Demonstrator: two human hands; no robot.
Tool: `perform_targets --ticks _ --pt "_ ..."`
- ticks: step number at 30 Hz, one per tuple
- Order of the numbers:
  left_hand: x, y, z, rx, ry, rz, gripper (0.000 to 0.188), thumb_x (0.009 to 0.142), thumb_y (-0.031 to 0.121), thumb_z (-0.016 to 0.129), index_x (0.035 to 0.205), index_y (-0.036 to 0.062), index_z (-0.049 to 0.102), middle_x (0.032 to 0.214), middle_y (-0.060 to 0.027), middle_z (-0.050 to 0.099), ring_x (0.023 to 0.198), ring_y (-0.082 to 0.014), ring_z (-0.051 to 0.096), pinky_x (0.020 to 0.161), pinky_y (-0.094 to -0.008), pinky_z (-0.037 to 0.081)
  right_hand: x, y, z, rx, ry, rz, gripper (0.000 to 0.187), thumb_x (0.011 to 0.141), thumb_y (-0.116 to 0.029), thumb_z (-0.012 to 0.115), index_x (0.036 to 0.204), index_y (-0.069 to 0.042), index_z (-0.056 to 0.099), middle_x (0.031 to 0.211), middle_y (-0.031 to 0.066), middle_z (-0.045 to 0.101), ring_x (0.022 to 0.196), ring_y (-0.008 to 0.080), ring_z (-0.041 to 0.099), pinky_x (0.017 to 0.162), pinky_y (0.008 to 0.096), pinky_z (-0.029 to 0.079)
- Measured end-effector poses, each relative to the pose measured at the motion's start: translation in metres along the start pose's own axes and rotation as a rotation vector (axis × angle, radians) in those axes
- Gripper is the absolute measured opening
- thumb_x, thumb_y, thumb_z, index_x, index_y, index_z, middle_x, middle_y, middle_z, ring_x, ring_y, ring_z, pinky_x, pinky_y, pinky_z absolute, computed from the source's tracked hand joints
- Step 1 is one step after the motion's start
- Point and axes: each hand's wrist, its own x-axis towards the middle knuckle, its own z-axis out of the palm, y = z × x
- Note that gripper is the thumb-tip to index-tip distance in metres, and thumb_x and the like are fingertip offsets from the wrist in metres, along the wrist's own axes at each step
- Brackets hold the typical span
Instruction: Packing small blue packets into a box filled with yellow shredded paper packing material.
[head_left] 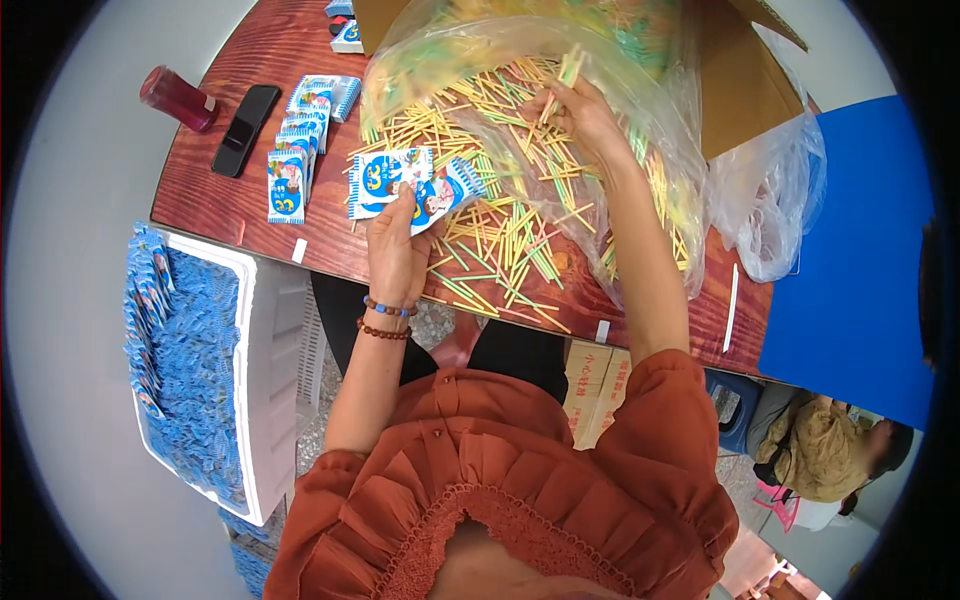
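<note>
My left hand (393,255) pinches a pair of small blue-and-white printed packets (447,197), fanned out over the table's near part. Beyond it and to the right, my right hand (592,122) is closed on a small bunch of thin coloured sticks (571,68), their ends poking up past the fingers. Below both hands spreads a loose heap of yellow, green and pink sticks (495,250). They spill from a large clear plastic bag (440,55), whose open edge lies under my right forearm. What is inside the packets cannot be seen.
Left of the heap, a row of similar packets (287,186) overlaps on the red wooden table (215,190), beside a black phone (246,130) and a red bottle (180,98). A white foam box (250,300) full of blue packets stands lower left. A cardboard box (745,85) is at the right.
</note>
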Motion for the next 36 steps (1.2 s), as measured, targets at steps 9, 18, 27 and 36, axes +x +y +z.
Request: perform_targets --ticks 9,18,27,36 --pt "0.004 -0.01 0.013 -0.023 -0.009 0.071 0.022 0.098 0.023 0.053 0.098 0.0042 0.065 0.094 -0.0027 0.066 0.084 -0.0115 0.064 0.074 -0.0312 0.055 -0.092 -0.044 0.07 0.488 0.155 -0.445 0.017 0.101 -0.016 0.042 0.104 -0.001 0.049 0.093 0.0144 0.062 0.096 0.0293 0.065 0.083 0.0399 0.054" --pt "-0.002 -0.007 0.031 -0.055 0.016 0.125 0.023 0.099 0.022 0.052 0.094 0.0029 0.064 0.09 -0.0005 0.064 0.08 -0.0071 0.061 0.073 -0.0249 0.053 -0.108 -0.03 0.11 0.474 0.212 -0.448 0.018 0.102 -0.019 0.042 0.106 -0.002 0.048 0.096 0.0154 0.065 0.1 0.0255 0.064 0.087 0.0342 0.051" --pt "-0.002 -0.011 0.031 -0.098 0.01 0.177 0.022 0.1 0.021 0.05 0.094 0.0034 0.063 0.087 0.0013 0.062 0.079 -0.0043 0.058 0.072 -0.0243 0.053 -0.108 -0.021 0.132 0.186 0.211 -0.617 0.023 0.102 -0.02 0.043 0.112 -0.001 0.052 0.115 0.0175 0.062 0.123 0.0235 0.049 0.104 0.0363 0.036" --pt "0.002 -0.016 0.032 -0.208 -0.071 0.177 0.023 0.101 0.02 0.047 0.102 0.0028 0.063 0.097 -0.0044 0.066 0.086 -0.0105 0.063 0.078 -0.0289 0.055 -0.101 -0.018 0.13 0.271 0.128 -0.523 0.035 0.101 -0.024 0.038 0.118 0.0 0.055 0.133 0.0168 0.052 0.128 0.0273 0.043 0.109 0.0368 0.029"
